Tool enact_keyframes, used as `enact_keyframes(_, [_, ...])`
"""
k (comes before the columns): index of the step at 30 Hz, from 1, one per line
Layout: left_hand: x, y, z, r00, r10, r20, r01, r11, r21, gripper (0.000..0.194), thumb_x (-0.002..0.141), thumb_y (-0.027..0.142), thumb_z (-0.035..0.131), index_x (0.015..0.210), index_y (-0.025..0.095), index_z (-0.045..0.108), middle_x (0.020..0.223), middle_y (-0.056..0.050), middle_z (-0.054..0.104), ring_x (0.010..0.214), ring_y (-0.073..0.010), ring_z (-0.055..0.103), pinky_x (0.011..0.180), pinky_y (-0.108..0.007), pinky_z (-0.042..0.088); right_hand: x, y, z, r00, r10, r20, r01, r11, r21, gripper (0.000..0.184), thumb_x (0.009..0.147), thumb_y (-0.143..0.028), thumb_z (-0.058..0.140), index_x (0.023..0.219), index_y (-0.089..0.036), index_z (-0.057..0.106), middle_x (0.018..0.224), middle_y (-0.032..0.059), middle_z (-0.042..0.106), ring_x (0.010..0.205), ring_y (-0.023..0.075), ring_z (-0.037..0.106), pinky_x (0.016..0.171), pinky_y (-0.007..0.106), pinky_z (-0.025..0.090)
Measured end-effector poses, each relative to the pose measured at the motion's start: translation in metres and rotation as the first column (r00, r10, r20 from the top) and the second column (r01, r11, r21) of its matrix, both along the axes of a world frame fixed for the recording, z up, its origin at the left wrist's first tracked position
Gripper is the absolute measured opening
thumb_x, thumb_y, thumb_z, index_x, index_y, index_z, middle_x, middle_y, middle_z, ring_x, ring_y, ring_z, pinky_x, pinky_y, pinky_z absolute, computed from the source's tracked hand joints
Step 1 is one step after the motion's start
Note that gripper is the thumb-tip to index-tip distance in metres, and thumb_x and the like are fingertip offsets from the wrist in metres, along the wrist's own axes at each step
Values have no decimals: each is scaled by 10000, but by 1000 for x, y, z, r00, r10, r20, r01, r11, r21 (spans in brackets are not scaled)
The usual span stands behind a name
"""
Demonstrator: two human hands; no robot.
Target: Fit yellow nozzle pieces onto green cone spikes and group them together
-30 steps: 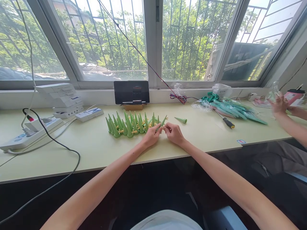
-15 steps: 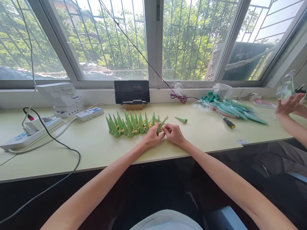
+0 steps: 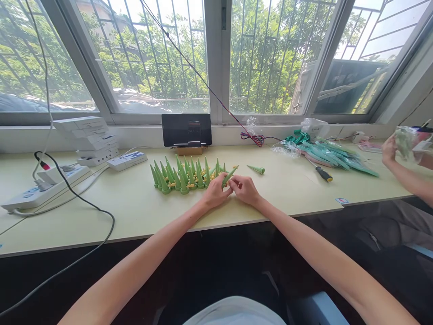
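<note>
Between the thumb and fingers of my left hand [image 3: 215,191] is a green plastic cone [image 3: 230,175], its tip tilted up and to the right. My right hand [image 3: 246,189] is closed in a pinch at the base of this cone; whatever its fingertips hold is hidden. To the left stands a cluster of upright green cones [image 3: 183,184], with small yellow pieces [image 3: 191,185] among them. One loose green cone [image 3: 256,169] lies on its side just beyond my right hand.
Behind the cones stands a black tablet [image 3: 186,131]. A power strip [image 3: 45,188] and stacked white boxes [image 3: 91,135] are at left. Toward the right lie a screwdriver [image 3: 324,174] and green plastic bags [image 3: 338,155]. A co-worker's hand [image 3: 389,149] holds a clear bag [image 3: 406,143].
The held cone leans further to the right. My hands stay almost in place. At far right, the co-worker's hands have shifted and a clear bag now shows in them.
</note>
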State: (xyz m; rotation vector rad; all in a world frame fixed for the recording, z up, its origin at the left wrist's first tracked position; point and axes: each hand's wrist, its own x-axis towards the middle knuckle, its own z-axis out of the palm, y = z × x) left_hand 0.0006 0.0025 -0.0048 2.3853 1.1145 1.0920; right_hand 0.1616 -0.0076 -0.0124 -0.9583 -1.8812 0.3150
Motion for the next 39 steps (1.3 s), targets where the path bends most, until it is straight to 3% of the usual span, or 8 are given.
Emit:
enact_keyframes(4, [0,-1,1,1000,-11,3,11,1000,10,263,799,271,578,1031,160,518,782,-2,572,643,-130,523,621,-245,404,0,0,0,1000,4,4,-4,1000,-11,285,917,-327,469,717,-173,600,642,7,589,551,110,434,572,244,373])
enact_keyframes(12, [0,-1,2,999,-23,34,23,1000,8,206,803,273,566,971,171,503,730,23,532,589,-107,466,590,-239,369,-1,2,1,993,59,-104,-68,994,-83,205,904,-326,498,828,-174,614,787,49,679,670,153,586,616,263,459])
enact_keyframes(20, [1,-1,2,998,-40,50,40,999,-4,145,784,241,557,896,180,488,742,21,547,620,-112,480,594,-238,366,-1,4,0,982,99,-159,-120,984,-133,152,893,-315,511,881,-182,585,833,52,696,747,174,647,652,279,497])
enact_keyframes(39, [1,-1,2,999,-2,50,1,1000,25,161,758,226,566,878,184,467,676,42,503,580,-108,441,576,-236,338,-1,6,0,988,86,-124,-103,986,-130,166,892,-310,489,804,-194,567,739,14,648,649,135,566,622,242,436])
